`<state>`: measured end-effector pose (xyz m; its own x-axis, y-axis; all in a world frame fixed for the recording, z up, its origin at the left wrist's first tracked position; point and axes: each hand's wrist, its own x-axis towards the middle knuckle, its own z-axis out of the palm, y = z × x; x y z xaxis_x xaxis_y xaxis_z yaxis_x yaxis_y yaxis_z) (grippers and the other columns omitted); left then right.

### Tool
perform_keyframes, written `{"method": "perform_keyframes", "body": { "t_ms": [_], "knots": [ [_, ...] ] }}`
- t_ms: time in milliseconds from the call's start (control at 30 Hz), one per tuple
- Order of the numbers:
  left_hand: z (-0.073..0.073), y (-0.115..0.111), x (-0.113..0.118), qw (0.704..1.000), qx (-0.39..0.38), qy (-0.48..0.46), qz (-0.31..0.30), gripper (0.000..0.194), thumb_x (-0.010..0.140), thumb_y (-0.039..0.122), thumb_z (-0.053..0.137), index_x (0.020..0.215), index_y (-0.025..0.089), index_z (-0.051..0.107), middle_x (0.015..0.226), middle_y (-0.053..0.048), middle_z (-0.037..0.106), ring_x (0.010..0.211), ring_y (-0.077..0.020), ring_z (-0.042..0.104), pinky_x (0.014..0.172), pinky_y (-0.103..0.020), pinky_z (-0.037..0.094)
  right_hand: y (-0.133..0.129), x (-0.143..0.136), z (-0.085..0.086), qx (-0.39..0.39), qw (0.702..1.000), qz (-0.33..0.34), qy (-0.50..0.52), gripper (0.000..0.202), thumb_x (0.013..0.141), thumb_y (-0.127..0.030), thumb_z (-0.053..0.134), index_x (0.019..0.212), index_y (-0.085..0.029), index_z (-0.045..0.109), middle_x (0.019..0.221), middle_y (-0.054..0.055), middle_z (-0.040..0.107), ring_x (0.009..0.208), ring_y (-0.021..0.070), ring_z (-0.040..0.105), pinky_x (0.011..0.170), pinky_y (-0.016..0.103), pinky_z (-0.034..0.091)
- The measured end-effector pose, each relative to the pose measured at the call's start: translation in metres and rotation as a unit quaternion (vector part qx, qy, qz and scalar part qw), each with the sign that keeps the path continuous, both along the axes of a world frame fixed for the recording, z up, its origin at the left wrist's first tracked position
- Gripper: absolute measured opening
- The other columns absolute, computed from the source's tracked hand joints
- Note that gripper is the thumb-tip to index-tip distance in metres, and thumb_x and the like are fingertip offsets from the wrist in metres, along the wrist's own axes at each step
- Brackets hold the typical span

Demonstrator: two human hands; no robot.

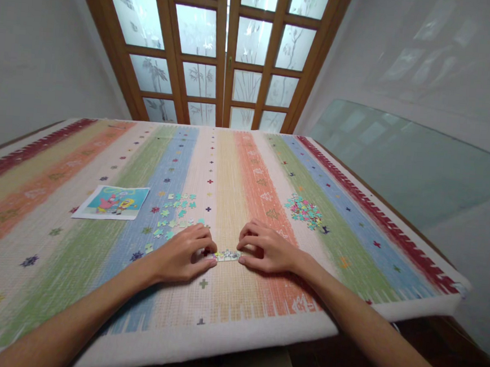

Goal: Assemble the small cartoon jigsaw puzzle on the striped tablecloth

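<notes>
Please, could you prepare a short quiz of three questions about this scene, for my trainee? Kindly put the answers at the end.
1. Which thing lies between the left hand and the right hand?
A) a pencil
B) a narrow printed strip
C) a spoon

2. True or false: the printed picture lies flat on the striped cloth.

3. Fill in: the heap of puzzle pieces lies farther away and to the ____ of the right hand.

Key: 1. B; 2. True; 3. right
</notes>
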<state>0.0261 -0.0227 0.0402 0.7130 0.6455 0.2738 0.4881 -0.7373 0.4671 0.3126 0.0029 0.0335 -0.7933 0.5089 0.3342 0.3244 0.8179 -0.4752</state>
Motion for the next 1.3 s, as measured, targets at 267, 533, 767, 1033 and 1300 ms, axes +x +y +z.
{"method": "perform_keyframes", "body": {
  "t_ms": [267,533,767,1033,1300],
  "knots": [
    [0.0005,-0.0007,0.0014,1.0,-0.005,0.003,0.0,0.014,0.098,0.03,0.057,0.095,0.021,0.068,0.091,-0.006,0.064,0.088,-0.0231,0.056,0.08,-0.041,0.045,-0.0013,0.0003,0.005,0.007,1.0,0.007,0.007,0.015,0.093,-0.031,0.067,0.094,-0.017,0.072,0.098,0.009,0.065,0.092,0.0218,0.057,0.083,0.039,0.051],
    [0.0007,-0.0018,0.0026,1.0,0.007,0.017,0.005,0.011,0.097,0.029,0.059,0.093,0.022,0.067,0.09,-0.005,0.063,0.087,-0.0232,0.055,0.081,-0.041,0.044,-0.0025,-0.0004,0.0037,0.014,1.0,0.015,0.013,0.014,0.093,-0.027,0.066,0.094,-0.016,0.074,0.094,0.01,0.067,0.093,0.0225,0.057,0.083,0.039,0.05],
    [0.0019,-0.0029,0.0023,0.999,0.03,0.031,-0.001,0.015,0.097,0.03,0.057,0.095,0.02,0.068,0.09,-0.006,0.064,0.088,-0.0233,0.054,0.082,-0.04,0.042,-0.0026,0.0,0.0046,0.008,1.0,0.011,0.013,0.014,0.093,-0.028,0.066,0.093,-0.017,0.074,0.093,0.009,0.067,0.091,0.022,0.057,0.082,0.039,0.05],
    [0.004,-0.0048,0.0015,0.999,0.035,0.018,-0.007,0.014,0.095,0.028,0.057,0.098,0.02,0.068,0.09,-0.006,0.065,0.088,-0.0234,0.055,0.083,-0.04,0.043,-0.0014,0.003,0.0068,-0.004,1.0,0.01,0.012,0.012,0.092,-0.028,0.068,0.094,-0.018,0.073,0.095,0.009,0.067,0.093,0.0223,0.057,0.085,0.039,0.05],
    [0.0009,-0.0043,0.0037,0.999,0.04,0.012,-0.01,0.014,0.099,0.025,0.056,0.096,0.02,0.068,0.088,-0.004,0.064,0.085,-0.0215,0.055,0.081,-0.037,0.043,-0.0024,0.0018,0.0059,0.003,1.0,0.011,0.005,0.011,0.093,-0.026,0.066,0.091,-0.017,0.073,0.094,0.009,0.067,0.092,0.0221,0.057,0.083,0.039,0.05]
  ]
}}
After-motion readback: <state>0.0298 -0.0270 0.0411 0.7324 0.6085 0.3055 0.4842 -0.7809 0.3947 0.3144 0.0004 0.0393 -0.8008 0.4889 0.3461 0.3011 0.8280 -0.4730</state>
